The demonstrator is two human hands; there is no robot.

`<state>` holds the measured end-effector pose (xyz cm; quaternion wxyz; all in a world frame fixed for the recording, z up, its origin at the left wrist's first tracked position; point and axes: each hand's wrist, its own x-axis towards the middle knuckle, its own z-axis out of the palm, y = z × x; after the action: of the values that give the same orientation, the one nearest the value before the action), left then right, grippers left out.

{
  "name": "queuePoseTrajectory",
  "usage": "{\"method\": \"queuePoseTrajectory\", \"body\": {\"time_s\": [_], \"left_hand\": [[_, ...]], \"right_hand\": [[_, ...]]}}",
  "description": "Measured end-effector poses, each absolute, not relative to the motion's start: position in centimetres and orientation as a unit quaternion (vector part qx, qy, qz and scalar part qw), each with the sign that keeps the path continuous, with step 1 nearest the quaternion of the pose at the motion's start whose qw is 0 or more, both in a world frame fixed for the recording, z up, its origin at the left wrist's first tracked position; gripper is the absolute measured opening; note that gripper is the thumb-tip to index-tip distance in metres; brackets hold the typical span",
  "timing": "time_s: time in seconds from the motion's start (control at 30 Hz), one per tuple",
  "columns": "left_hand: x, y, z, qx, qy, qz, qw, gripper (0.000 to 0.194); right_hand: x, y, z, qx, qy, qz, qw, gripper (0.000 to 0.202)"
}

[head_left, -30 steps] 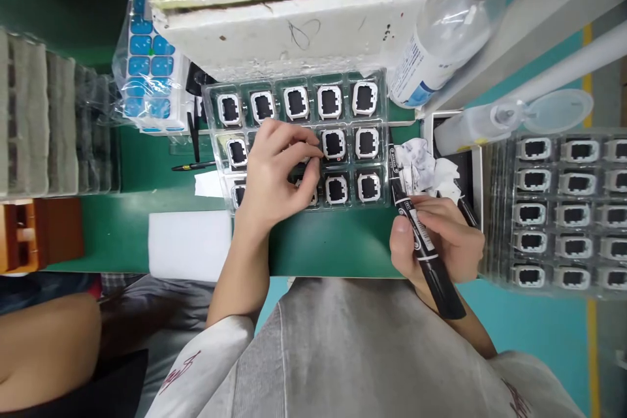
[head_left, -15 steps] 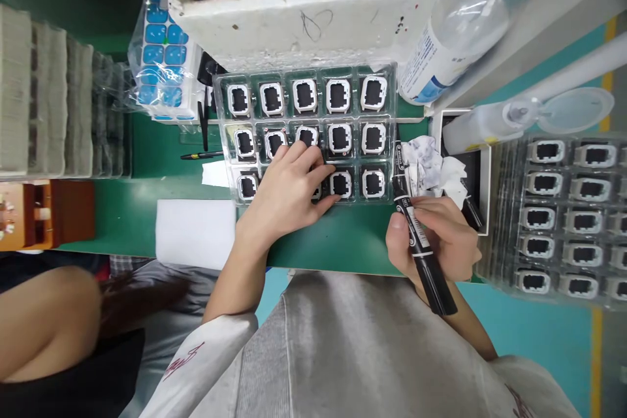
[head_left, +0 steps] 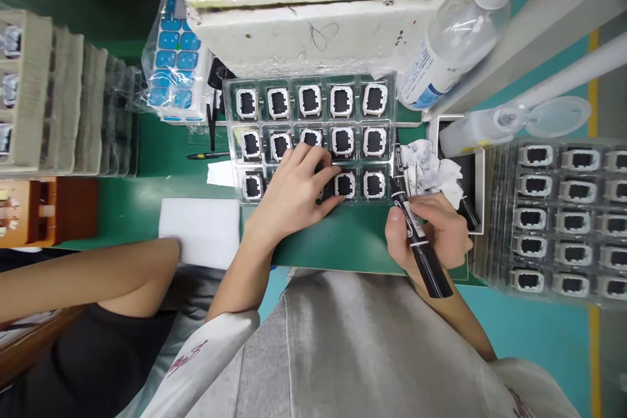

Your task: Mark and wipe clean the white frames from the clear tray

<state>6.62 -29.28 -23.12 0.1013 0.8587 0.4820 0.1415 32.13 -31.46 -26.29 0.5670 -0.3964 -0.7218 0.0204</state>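
A clear plastic tray (head_left: 313, 119) lies on the green table, holding rows of white-framed, black-centred pieces like watch cases. My left hand (head_left: 298, 196) rests over its front row, partly hiding some pieces. Thumb and forefinger close on the left corners of one watch case (head_left: 345, 185), which sits in its compartment. To the right of the tray, my right hand (head_left: 431, 228) grips a black marker pen (head_left: 418, 235), tilted with its thick end toward me. Its upper end is near the tray's right edge, beside another black marker (head_left: 398, 160).
Crumpled white paper (head_left: 421, 163) lies right of the tray near a white box (head_left: 482, 189). Spray bottles (head_left: 441, 46) stand behind. More filled trays (head_left: 548, 235) are at right, stacked trays (head_left: 73, 98) at left. A white cloth (head_left: 198, 228) and a co-worker's arm (head_left: 122, 268) are front left.
The view has shifted slightly. My hands keep nearly the same places; the marker has tilted a little. The co-worker's arm at left has reached further toward the white cloth.
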Motion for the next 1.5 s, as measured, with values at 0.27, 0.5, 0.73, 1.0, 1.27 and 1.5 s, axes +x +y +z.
{"method": "queuePoseTrajectory", "body": {"time_s": [0.27,0.5,0.73,1.0,1.27,1.5], "left_hand": [[6.8,-29.2,-23.3,0.863,0.473,0.142,0.104,0.035],[6.8,-29.1,-22.9,0.87,0.467,0.126,0.1,0.036],[6.8,-28.1,-23.3,0.88,0.445,0.139,0.086,0.031],[6.9,-28.6,-23.7,0.826,0.437,0.317,0.165,0.034],[9.4,-31.2,-21.4,0.798,0.397,0.416,0.18,0.04],[10.5,-32.9,-20.2,0.801,0.417,0.4,0.156,0.045]], "right_hand": [[32.3,-31.6,-26.7,-0.398,-0.718,0.023,0.571,0.025],[32.2,-31.8,-26.1,-0.392,-0.718,0.044,0.574,0.027],[31.9,-31.9,-25.5,-0.41,-0.699,0.071,0.581,0.021],[32.0,-32.6,-24.8,-0.436,-0.61,0.22,0.624,0.023],[30.9,-32.9,-23.6,-0.429,-0.588,0.348,0.59,0.027],[31.0,-33.0,-23.2,-0.452,-0.595,0.347,0.567,0.031]]}}
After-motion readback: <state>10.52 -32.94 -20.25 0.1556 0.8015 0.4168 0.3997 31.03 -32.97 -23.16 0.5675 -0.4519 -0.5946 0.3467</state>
